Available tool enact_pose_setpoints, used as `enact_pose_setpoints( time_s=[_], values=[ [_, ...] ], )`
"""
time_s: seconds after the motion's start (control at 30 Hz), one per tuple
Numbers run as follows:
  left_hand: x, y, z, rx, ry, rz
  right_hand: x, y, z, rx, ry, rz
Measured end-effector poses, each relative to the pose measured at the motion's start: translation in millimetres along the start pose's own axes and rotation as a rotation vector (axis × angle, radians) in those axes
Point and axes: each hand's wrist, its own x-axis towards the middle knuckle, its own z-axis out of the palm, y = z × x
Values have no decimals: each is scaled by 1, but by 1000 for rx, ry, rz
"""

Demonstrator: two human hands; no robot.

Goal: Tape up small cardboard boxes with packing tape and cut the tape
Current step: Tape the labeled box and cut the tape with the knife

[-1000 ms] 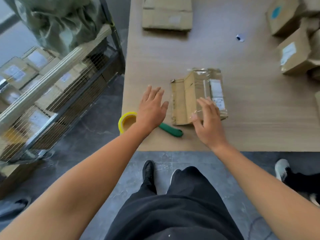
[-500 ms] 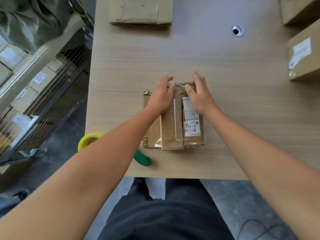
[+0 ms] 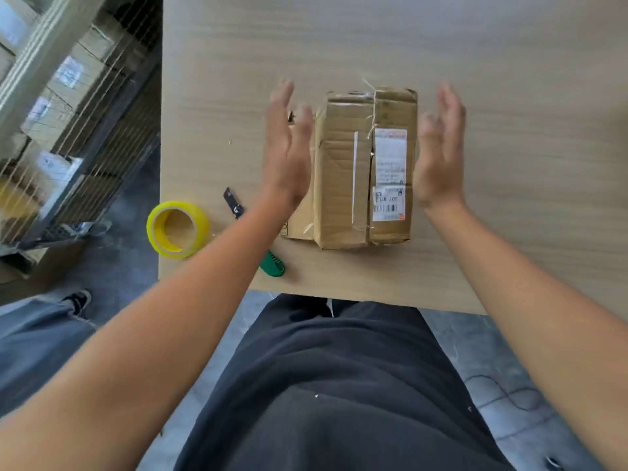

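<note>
Near the front edge of the surface (image 3: 509, 96) the cardboard box (image 3: 343, 171) lies flat between my left hand (image 3: 287, 158) and right hand (image 3: 440, 158); fingers (image 3: 445, 100) straight, gripping nothing. Clear tape already crosses it; centre seam looks unsealed. Tape roll (image 3: 178, 229) and green cutter (image 3: 273, 264) lie left, unheld. Judgement: next strip and cut pending.

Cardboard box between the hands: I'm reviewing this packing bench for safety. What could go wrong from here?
1. The utility knife lies under the left forearm; the left hand could catch its dark tip or knock it off the table.
2. The tape roll sits at the table's left edge and could fall.
3. The cardboard box gapes along its middle seam; a squeeze with the right hand might buckle it.
</note>
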Motion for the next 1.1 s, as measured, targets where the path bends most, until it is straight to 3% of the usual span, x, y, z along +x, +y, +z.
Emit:
enact_pose_setpoints(
  time_s=[0.1,0.2,0.33,0.43,0.63,1.0,1.1],
  values=[
    [-68,-14,-2,144,-224,65,-59,21,-12,-20,-60,49],
    [-102,-31,11,43,-337,-89,-102,37,8,0,-75,146],
    [-93,-58,20,-173,-213,-90,-103,53,30,58,90,102],
    [-84,-72,21,-297,-301,-85,-97,59,28,168,-5,111],
    [-85,-63,15,-86,-290,-15,-102,40,27,-173,-13,61],
    [-86,-52,21,-57,-250,-85,-94,32,23,-597,-110,128],
    [-86,-42,14,-70,-291,-103,-90,11,11,-469,-134,180]
  ],
)
